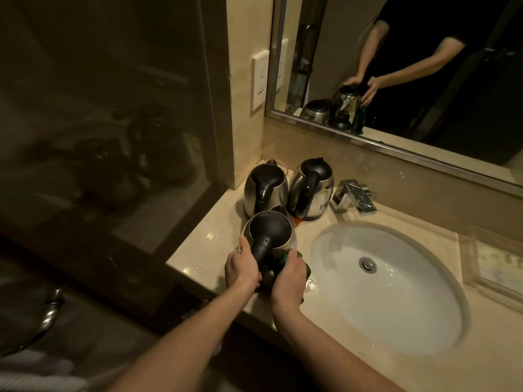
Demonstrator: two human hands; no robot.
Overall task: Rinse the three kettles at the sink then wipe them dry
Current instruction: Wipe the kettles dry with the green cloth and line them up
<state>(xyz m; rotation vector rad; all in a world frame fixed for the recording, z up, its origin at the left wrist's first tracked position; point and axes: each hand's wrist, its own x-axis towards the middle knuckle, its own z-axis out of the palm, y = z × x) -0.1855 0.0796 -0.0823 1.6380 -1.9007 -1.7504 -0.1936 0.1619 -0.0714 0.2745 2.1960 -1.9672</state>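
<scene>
Three steel kettles with black lids and handles stand on the marble counter left of the sink (339, 278). The nearest kettle (270, 229) sits close to the counter's front edge. My left hand (243, 264) grips it by the black handle and left side. My right hand (288, 274) presses a dark green cloth (298, 257) against its right side. Behind it stand the back left kettle (264, 188) and the back right kettle (311, 188), both upright and untouched.
A chrome tap (353, 196) rises behind the white oval basin. A clear tray (492, 261) lies on the counter at the far right. A mirror (396, 66) covers the wall behind. Dark glass panelling (107, 108) bounds the left side. The counter top looks wet.
</scene>
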